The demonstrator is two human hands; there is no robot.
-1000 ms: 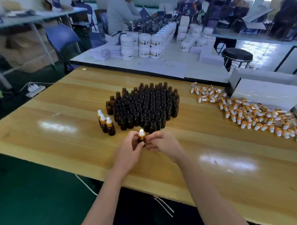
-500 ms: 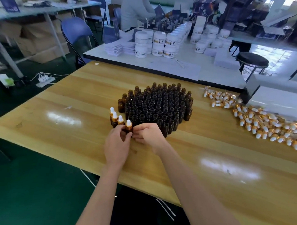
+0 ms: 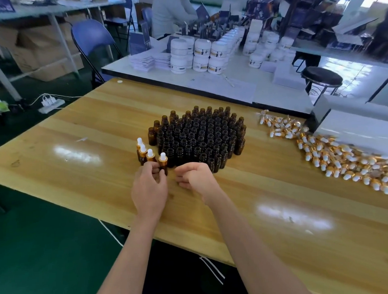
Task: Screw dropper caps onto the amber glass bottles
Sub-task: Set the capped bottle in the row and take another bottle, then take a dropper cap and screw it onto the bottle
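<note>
Head view | left hand (image 3: pixel 149 188) pinches upright capped bottle (image 3: pixel 163 165), centre | right hand (image 3: pixel 196 177) loosely curled, empty | dropper caps (image 3: pixel 322 154) heaped centre-right on surface (image 3: pixel 78 174), nearer right hand | uncapped bottles (image 3: pixel 199 137) upright just above both

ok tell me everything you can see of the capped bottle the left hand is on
Small amber glass capped bottle with a gold collar and white bulb on top. It stands upright on the wooden table, nearest in a row of four capped ones. The left hand grips its lower body; the right hand is clear of it.
</note>
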